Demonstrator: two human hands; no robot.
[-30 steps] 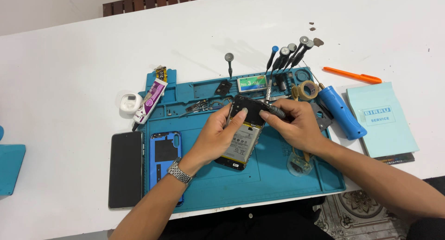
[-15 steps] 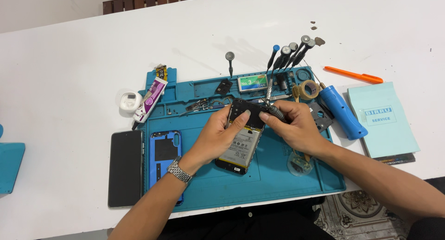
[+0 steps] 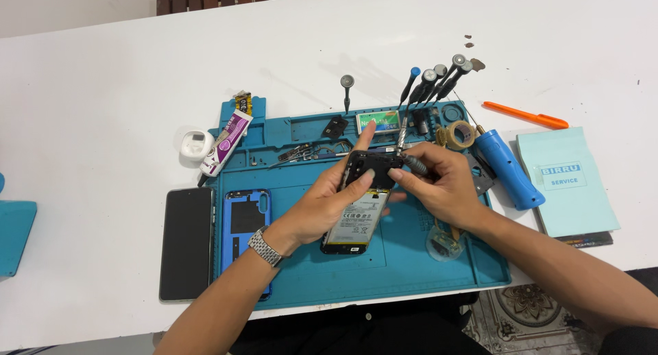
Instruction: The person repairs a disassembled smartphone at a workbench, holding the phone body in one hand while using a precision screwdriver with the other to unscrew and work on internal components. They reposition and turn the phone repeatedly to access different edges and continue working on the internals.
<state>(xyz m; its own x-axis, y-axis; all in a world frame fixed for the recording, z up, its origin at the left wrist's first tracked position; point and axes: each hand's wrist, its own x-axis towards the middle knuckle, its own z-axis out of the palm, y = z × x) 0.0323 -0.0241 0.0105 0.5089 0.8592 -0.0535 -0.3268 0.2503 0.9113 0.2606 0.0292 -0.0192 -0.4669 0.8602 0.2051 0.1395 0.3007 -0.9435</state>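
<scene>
Here the left hand (image 3: 322, 207) props the opened phone (image 3: 356, 214) on the blue mat (image 3: 411, 266), fingers clamped along its edge, while the right hand (image 3: 442, 187) pinches a screwdriver (image 3: 411, 162) at the phone's far end. Keeping the tip square and the phone steady should prevent slipping.
</scene>
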